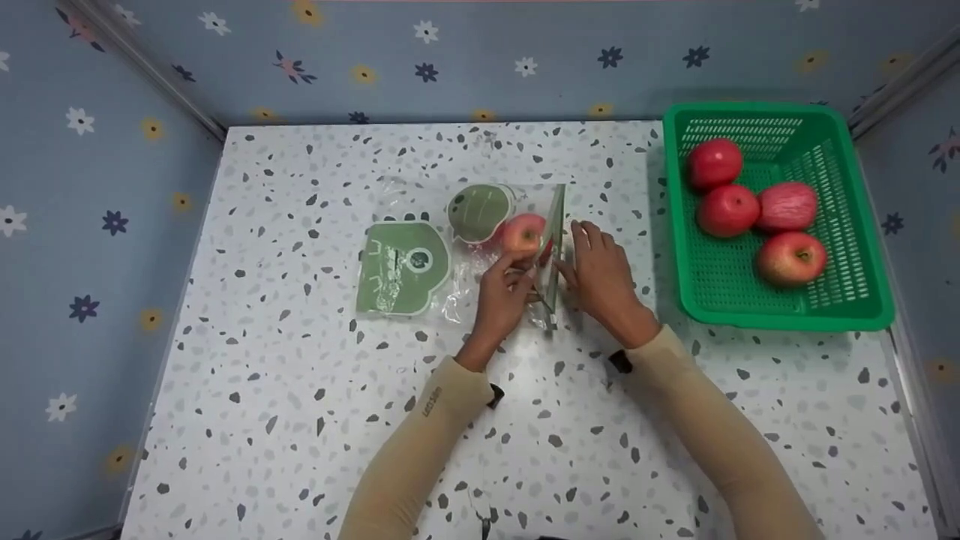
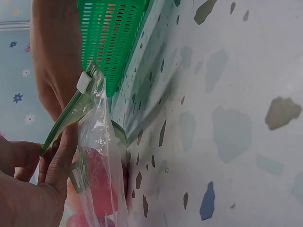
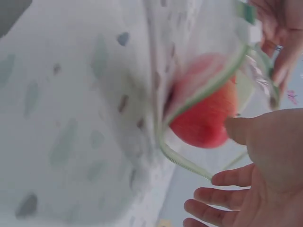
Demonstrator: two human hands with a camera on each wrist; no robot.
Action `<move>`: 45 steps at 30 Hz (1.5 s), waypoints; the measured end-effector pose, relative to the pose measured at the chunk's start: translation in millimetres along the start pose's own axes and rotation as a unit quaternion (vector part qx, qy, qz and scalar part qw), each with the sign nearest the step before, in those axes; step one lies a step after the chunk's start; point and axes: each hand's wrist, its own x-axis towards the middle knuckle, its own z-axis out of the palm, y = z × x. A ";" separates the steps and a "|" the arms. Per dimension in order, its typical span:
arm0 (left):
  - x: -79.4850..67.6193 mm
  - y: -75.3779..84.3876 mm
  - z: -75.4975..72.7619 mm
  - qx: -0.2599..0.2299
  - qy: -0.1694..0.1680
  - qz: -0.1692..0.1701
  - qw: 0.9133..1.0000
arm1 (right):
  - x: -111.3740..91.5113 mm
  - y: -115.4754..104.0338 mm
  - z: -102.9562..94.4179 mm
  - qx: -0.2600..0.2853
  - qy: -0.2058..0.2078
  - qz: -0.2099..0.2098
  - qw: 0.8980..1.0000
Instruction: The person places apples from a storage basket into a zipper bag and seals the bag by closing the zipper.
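A clear zip bag [image 1: 469, 281] with green printed shapes lies on the table, its green-edged mouth [image 1: 556, 247] facing right and gaping. Inside it, near the mouth, is a red apple [image 1: 520, 231], also seen through the opening as an apple [image 3: 208, 113] in the right wrist view. My left hand [image 1: 504, 292] pinches the near part of the bag's edge between thumb and fingers; the left wrist view shows the white slider [image 2: 84, 83] close by. Just right of the mouth is my right hand [image 1: 604, 274], fingers extended and spread, thumb towards the opening and holding nothing.
A green plastic basket [image 1: 679, 225] stands at the table's right side. It holds several red apples [image 1: 727, 211]. Flower-patterned panels [image 1: 480, 60] rise behind the table and along both sides.
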 end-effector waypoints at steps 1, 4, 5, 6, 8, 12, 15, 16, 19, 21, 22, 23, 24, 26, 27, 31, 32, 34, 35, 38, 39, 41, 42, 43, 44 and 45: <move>-0.1 0.1 0.1 -0.001 0.001 0.000 1.000 | -1.8 0.9 -3.3 0.001 0.003 -0.001 1.000; -0.5 0.7 0.0 -0.008 0.001 -0.002 1.000 | -6.9 3.4 -13.2 0.000 0.005 0.000 1.000; -0.6 0.8 0.0 -0.009 0.002 -0.004 1.000 | -8.4 4.4 -16.2 0.000 0.006 0.002 1.000; -0.6 1.0 -0.1 -0.011 0.002 -0.005 1.000 | -9.9 5.1 -19.5 0.001 0.005 0.005 1.000; -0.7 0.8 -0.2 -0.016 0.003 -0.008 1.000 | -12.4 6.7 -25.6 -0.002 0.001 0.012 1.000; -0.3 -0.4 -0.3 -0.020 0.003 -0.007 1.000 | -16.9 10.7 -37.0 -0.001 -0.004 0.022 1.000; 0.2 -1.5 -0.4 -0.020 0.003 -0.006 1.000 | -19.9 15.1 -45.2 0.000 0.001 0.024 1.000; 0.2 -1.7 -0.5 -0.018 0.003 -0.007 1.000 | -20.9 16.8 -47.8 0.000 0.005 0.024 1.000; -0.2 -2.0 -1.0 -0.021 0.001 -0.010 1.000 | -23.9 22.7 -55.6 0.004 0.020 0.027 0.999; -0.7 -2.0 -1.4 -0.026 -0.001 -0.012 1.000 | -26.2 27.2 -60.8 0.010 0.032 0.029 0.999; -0.9 -2.1 -1.5 -0.029 -0.002 -0.013 1.000 | -27.5 29.8 -63.1 0.013 0.040 0.030 0.999; -1.0 -2.2 -1.6 -0.031 -0.004 -0.013 0.999 | -28.7 32.4 -65.5 0.016 0.046 0.031 0.998; -1.1 -2.4 -1.7 -0.032 -0.004 -0.013 0.999 | -30.0 35.3 -68.0 0.017 0.051 0.031 0.998; -1.3 -2.8 -1.6 -0.033 -0.005 -0.014 0.999 | -33.0 41.3 -72.8 0.014 0.062 0.033 0.997; -1.1 -3.0 -1.6 -0.030 -0.005 -0.015 0.999 | -34.3 44.4 -75.0 0.014 0.067 0.036 0.997; -0.7 -3.5 -1.0 -0.025 -0.005 -0.015 1.000 | -40.2 56.2 -83.9 0.017 0.079 0.048 0.996; -0.5 -3.7 -1.1 -0.022 -0.005 -0.015 1.000 | -41.5 58.9 -86.0 0.020 0.080 0.052 0.995; -0.5 -3.2 -1.3 -0.019 -0.006 -0.014 1.000 | -44.6 64.7 -90.3 0.024 0.082 0.059 0.995; -0.4 -3.2 -1.4 -0.018 -0.006 -0.014 1.000 | -46.2 67.6 -92.4 0.025 0.083 0.062 0.994; -0.7 -2.7 -1.7 -0.012 -0.006 -0.020 1.000 | -50.7 76.7 -98.4 0.028 0.087 0.073 0.993; -0.8 -2.7 -1.8 -0.012 -0.006 -0.022 1.000 | -52.2 80.2 -100.2 0.028 0.090 0.075 0.993; -1.0 -2.9 -2.0 -0.007 -0.005 -0.025 1.000 | -54.8 87.4 -103.5 0.029 0.095 0.080 0.992; -1.0 -3.2 -2.0 -0.006 -0.004 -0.025 1.000 | -56.1 91.2 -105.1 0.030 0.095 0.084 0.991; -1.0 -3.4 -2.1 -0.006 -0.004 -0.024 1.000 | -57.1 95.0 -106.7 0.031 0.096 0.088 0.991; -0.9 -3.7 -2.2 -0.006 -0.003 -0.023 1.000 | -58.0 98.8 -108.2 0.030 0.095 0.091 0.991; -0.8 -4.0 -2.3 -0.006 -0.002 -0.021 1.000 | -58.9 102.5 -109.5 0.028 0.095 0.095 0.991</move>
